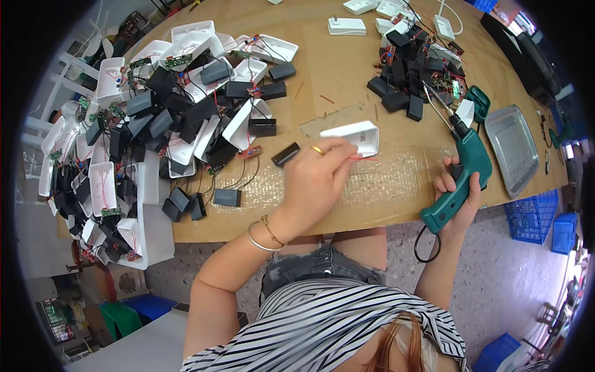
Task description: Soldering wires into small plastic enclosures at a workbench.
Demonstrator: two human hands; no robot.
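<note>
My left hand [319, 177] is closed, thumb and fingertips pinched over the near edge of a white plastic case [369, 139]. A thin red wire [364, 159] sticks out to the right from those fingertips. Just left of the hand lies a black rectangular box [286, 154] on the cardboard. In my right hand [462, 192] is a green soldering gun [474, 162], gripped by its handle. Its metal tip [434, 99] points up and away, close to a heap of black boxes [403, 74] with wires and small circuit boards. A black cord [427, 248] loops below the handle.
A large pile of white cases [102, 186], black boxes, wires and boards covers the left side. A metal tray [513, 152] lies at the right edge. Several white cases [347, 26] sit at the far side. Blue baskets [532, 214] stand beyond the right edge.
</note>
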